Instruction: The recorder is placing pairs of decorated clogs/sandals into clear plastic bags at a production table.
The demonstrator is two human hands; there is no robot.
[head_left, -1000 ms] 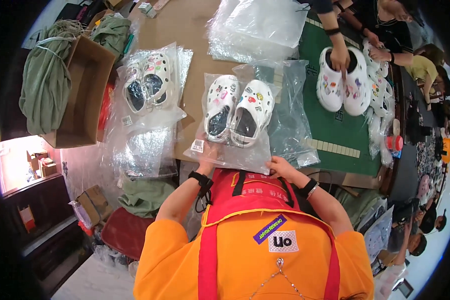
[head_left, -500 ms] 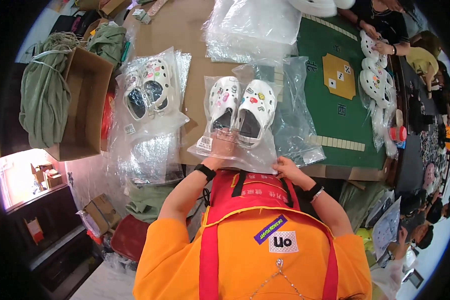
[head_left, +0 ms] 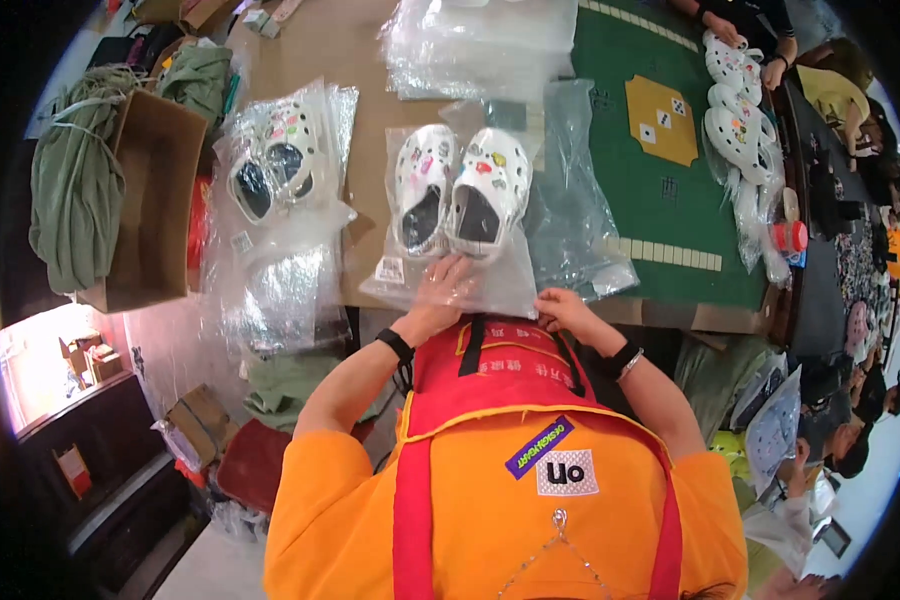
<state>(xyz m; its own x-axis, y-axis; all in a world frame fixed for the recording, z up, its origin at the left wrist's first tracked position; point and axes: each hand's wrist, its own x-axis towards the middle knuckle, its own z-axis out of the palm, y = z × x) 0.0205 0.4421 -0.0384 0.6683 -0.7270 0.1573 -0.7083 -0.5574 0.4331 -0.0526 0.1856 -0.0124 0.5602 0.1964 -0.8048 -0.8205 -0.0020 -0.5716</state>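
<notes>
A pair of white clogs (head_left: 497,168) with colourful charms lies side by side in a clear plastic bag (head_left: 510,278) at the table's near edge, heels toward me. My left hand (head_left: 446,290) is at the mouth of this bag, just behind the heels, its fingers stretched out; whether it lies under or over the film is hard to tell. At the bag's near right corner, my right hand (head_left: 564,308) pinches the film between thumb and fingers. A second bagged pair of clogs (head_left: 288,155) rests to the left on other clear bags.
Stacked clear bags (head_left: 480,55) lie at the far side. A green mat (head_left: 610,140) with rows of tiles covers the table's right. Beyond it, another person's hands (head_left: 725,30) touch white clogs (head_left: 738,135). An open cardboard box (head_left: 155,190) stands at the left.
My left hand has drawn back from the heels toward the bag's mouth. My right hand still pinches the corner. The whole view has shifted slightly, so the table appears higher and further left.
</notes>
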